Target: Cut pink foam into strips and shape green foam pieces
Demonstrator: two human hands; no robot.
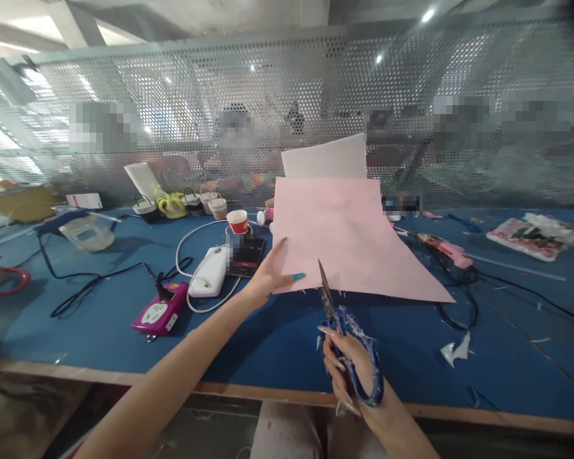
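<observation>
You have the blue surface [268, 344] spread in front of you, and the pink sheet [330, 229] sits over its middle, its right side flaring out to a corner. Your left hand [270, 274] holds the sheet by its near left corner, thumb laid on the front. Your right hand [351, 370] is wrapped through the blue handles of the scissors [329, 303], the blades looking nearly together and their tips overlapping the near edge. To cut cleanly, you would do well to keep that edge taut with your left hand, thumb clear of the blade line, open the blades fully and feed the sheet deep towards the pivot, taking long, even strokes.

Largest again first: the pink sheet covers the lower part of the white sheet [325, 159] behind it, so you can't see where that one ends. Most of your left fingers are behind the pink sheet, and part of your right hand is masked by the handles. Whether the tips touch the sheet or hover over it is hard to tell. The tiny pale bits under its near edge are too small to identify.
</observation>
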